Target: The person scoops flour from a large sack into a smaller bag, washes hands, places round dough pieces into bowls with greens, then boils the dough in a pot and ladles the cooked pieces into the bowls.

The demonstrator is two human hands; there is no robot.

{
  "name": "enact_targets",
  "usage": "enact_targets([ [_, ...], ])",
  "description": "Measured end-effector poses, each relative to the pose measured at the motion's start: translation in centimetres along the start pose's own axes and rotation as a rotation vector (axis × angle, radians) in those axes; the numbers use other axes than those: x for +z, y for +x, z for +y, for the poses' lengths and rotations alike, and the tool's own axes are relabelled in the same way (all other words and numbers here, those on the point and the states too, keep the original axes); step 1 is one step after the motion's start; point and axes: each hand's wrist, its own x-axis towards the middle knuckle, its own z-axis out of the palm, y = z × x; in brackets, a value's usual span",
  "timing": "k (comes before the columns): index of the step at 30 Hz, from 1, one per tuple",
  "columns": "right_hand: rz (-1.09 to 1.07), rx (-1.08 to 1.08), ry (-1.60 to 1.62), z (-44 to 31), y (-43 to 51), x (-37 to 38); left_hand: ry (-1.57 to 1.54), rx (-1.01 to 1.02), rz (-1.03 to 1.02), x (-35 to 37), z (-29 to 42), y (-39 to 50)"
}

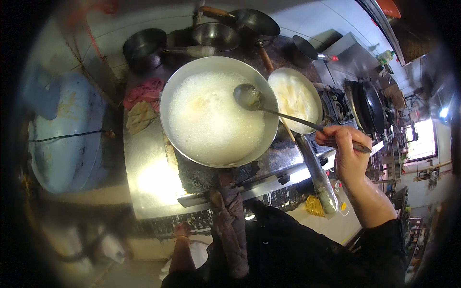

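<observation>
My right hand (pixel 349 149) is closed around the handle of a long metal ladle (pixel 297 120). The ladle's bowl lies at the right side of a large metal pan (pixel 219 158), over or just in its pale, bubbling liquid (pixel 216 118). A cloth-wrapped handle (pixel 230 230) runs from this pan towards my body. Low at the stove's front edge is my left hand (pixel 182 228), small and partly hidden; whether it grips anything there is unclear. Just right of the large pan sits a smaller pan (pixel 293 100) holding whitish liquid with yellowish streaks, its thick handle (pixel 317 172) pointing towards me.
Several dark pots and pans, including a saucepan (pixel 144 46) and a wok (pixel 257 23), stand along the back. Left of the large pan lie a pink cloth (pixel 146 94) and a beige cloth (pixel 140 117). A yellow-capped oil bottle (pixel 317 206) stands below the stove's right side.
</observation>
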Motion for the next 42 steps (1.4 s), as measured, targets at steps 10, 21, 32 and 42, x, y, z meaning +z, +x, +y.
enact_targets([
  [10,-0.066,-0.19,-0.126,-0.6,-0.5,0.1,-0.162,-0.136,0.047,-1.4,-0.3,1.5],
  [21,-0.186,-0.146,-0.047,-0.6,-0.6,-0.4,-0.077,-0.144,0.031,0.2,0.4,0.1],
  [32,-0.002,0.123,0.078,0.6,1.0,0.0,0.104,0.007,0.233,2.2,0.0,-0.9],
  [42,0.06,0.143,0.143,-0.2,1.2,-0.4,-0.219,-0.178,-0.262,-0.3,0.3,2.6],
])
